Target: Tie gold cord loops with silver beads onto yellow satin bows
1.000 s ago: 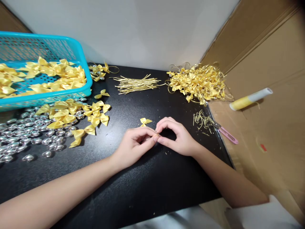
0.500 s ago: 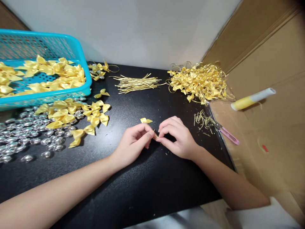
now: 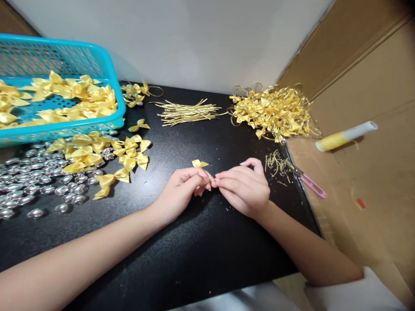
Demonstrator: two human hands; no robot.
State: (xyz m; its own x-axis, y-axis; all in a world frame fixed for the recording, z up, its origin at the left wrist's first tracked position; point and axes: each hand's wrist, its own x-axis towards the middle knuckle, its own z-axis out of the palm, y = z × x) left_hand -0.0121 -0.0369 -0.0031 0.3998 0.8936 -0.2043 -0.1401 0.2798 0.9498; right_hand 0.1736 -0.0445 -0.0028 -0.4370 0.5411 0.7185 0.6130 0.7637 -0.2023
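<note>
My left hand (image 3: 181, 190) and my right hand (image 3: 244, 188) meet fingertip to fingertip over the middle of the black table (image 3: 194, 259). Both are pinched closed on something tiny, mostly hidden by the fingers and too small to name. Just behind the fingertips lies a yellow bow (image 3: 200, 163). Gold wire strips (image 3: 188, 112) lie in a bundle farther back. More yellow bows (image 3: 86, 151) and many silver beads (image 3: 39, 172) are spread out to the left.
A blue basket (image 3: 119, 97) of yellow bows stands at the back left. Finished-looking bows with gold loops (image 3: 275, 112) are heaped at the back right. Pink-handled scissors (image 3: 311, 185) lie by wire scraps (image 3: 277, 166) at the right edge, near a yellow-white roll (image 3: 346, 136).
My right hand has turned, with its fingers now straighter and closer together and its index finger raised. My left fingertips have shifted slightly right, against the right ones.
</note>
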